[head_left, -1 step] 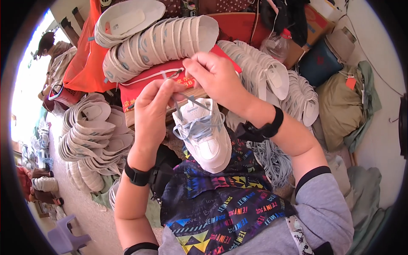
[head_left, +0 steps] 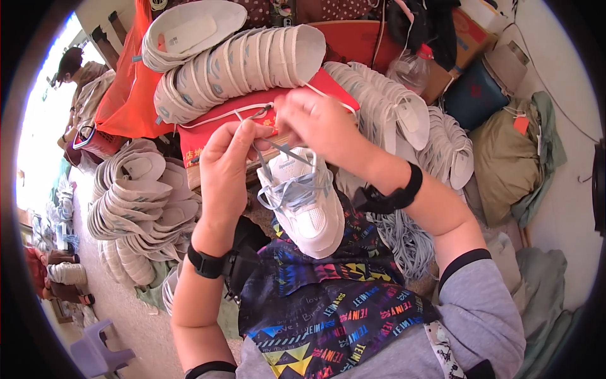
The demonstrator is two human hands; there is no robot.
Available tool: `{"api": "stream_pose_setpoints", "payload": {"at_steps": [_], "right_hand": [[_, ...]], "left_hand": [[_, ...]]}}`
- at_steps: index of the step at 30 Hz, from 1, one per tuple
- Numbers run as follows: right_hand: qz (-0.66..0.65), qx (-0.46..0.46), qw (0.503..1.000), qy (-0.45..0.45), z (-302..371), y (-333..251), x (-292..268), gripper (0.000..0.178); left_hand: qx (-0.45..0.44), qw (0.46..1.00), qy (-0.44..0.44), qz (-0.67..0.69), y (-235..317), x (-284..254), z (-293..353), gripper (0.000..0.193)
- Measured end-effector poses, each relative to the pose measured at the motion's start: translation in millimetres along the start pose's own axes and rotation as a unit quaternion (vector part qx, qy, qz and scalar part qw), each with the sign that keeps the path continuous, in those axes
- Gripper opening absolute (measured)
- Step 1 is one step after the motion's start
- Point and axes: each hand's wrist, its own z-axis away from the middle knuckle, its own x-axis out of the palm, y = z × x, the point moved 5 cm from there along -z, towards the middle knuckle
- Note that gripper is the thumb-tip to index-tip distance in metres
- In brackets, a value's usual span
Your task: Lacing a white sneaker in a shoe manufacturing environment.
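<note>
A white sneaker (head_left: 309,221) with blue-grey laces (head_left: 293,191) stands in front of my body, its toe toward me. My left hand (head_left: 230,151) is closed in a pinch on a shoelace, left of the sneaker's heel end; the grey strand (head_left: 287,151) slants from there down to the shoe's upper eyelets. Right of it, my right hand (head_left: 322,123) has its fingers curled together above the heel end, slightly smeared by motion; what it holds is hidden. Just beyond both hands, a white cord (head_left: 221,112) lies across a red bag (head_left: 211,136).
Stacked white shoe uppers (head_left: 237,69) lie beyond my hands, with more piles at left (head_left: 136,196) and right (head_left: 404,117). Loose blue-grey laces (head_left: 407,243) hang right of my lap. A purple stool (head_left: 101,347) stands lower left; another person (head_left: 88,88) is at far left.
My right hand has shifted slightly down and right, toward the sneaker. My left hand keeps its pinch almost in place. The sneaker has barely moved.
</note>
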Motion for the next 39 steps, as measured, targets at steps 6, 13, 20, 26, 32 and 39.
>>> {"api": "stream_pose_setpoints", "payload": {"at_steps": [6, 13, 20, 26, 32, 39], "right_hand": [[-0.381, 0.212, 0.885, -0.162, 37, 17, 49, 0.022], [-0.341, 0.192, 0.901, -0.185, 39, 41, 39, 0.019], [-0.203, 0.214, 0.953, -0.071, 34, 122, -32, 0.026], [-0.040, 0.194, 0.972, -0.129, 57, 121, -24, 0.022], [0.056, 0.101, 0.973, -0.200, 57, 126, -14, 0.025], [0.083, 0.146, 0.950, -0.264, 50, 124, -13, 0.023]], "left_hand": [[0.008, 0.999, 0.049, -0.004, -25, -11, 5, 0.023], [-0.195, 0.932, 0.067, 0.297, -71, -36, 12, 0.020], [-0.152, 0.985, 0.070, -0.051, -87, -95, 42, 0.027], [-0.159, 0.981, 0.037, -0.100, -93, -85, 48, 0.031], [-0.120, 0.983, -0.030, -0.137, -98, -72, 46, 0.040], [-0.130, 0.979, -0.062, -0.143, -96, -60, 47, 0.047]]}}
